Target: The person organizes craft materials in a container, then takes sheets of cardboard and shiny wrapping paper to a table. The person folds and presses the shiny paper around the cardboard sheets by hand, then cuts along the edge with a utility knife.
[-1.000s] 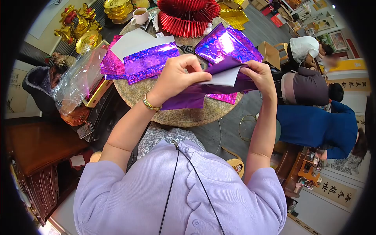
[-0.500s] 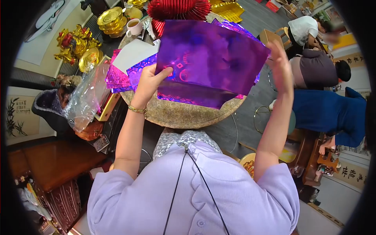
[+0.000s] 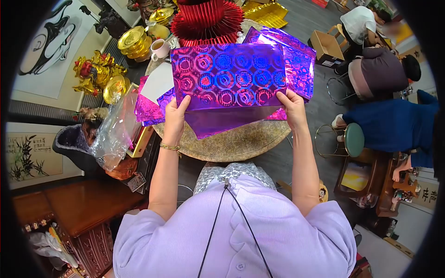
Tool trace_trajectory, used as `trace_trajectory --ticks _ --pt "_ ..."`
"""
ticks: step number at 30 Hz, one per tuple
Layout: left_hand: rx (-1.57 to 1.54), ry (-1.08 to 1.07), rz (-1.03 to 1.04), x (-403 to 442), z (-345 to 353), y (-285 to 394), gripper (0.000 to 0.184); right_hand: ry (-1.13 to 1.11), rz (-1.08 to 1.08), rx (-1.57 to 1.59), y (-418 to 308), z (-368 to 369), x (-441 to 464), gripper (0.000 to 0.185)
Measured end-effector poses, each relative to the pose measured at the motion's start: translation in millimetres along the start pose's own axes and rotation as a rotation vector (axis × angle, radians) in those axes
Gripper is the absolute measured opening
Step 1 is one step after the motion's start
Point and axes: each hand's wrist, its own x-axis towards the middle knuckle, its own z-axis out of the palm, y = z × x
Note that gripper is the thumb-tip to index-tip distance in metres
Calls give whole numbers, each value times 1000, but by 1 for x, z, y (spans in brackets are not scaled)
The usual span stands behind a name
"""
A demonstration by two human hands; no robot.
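A shiny purple sheet of foil paper [image 3: 229,76], patterned with circles, is stretched between my hands above the round table. My left hand [image 3: 176,113] pinches its lower left corner, thumb on top. At the lower right corner my right hand [image 3: 293,105] grips it the same way. Under the held sheet, plain purple foil [image 3: 222,121] shows; whether it belongs to the same sheet I cannot tell. More purple-blue foil sheets [image 3: 299,65] lie behind on the right. Pink foil [image 3: 144,109] and a white sheet [image 3: 156,85] lie on the left.
The round table [image 3: 218,150] has a patterned top. Near its back stand a pleated red paper piece [image 3: 206,28] and a pink mug [image 3: 160,48]. Gold ornaments [image 3: 99,74] and clear plastic wrap [image 3: 111,139] are at left. A cardboard box [image 3: 327,46], a green stool [image 3: 354,139] and several people are at right.
My right hand has come down from beside the sheet and now grips its right corner. The sheet has turned from its plain face to the circle-patterned one and lies straighter.
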Motion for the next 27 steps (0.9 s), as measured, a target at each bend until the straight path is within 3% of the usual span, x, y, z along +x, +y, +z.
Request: trace_trajectory --ticks 7,18,27 --pt "33 24 56 -1 -5 -4 12 -2 -89 -173 -12 9 -3 4" --pt "21 48 76 0 -10 -17 12 -13 -154 -317 -20 8 -4 9" --pt "35 68 87 0 -11 -19 12 34 -138 -213 -22 13 -6 7"
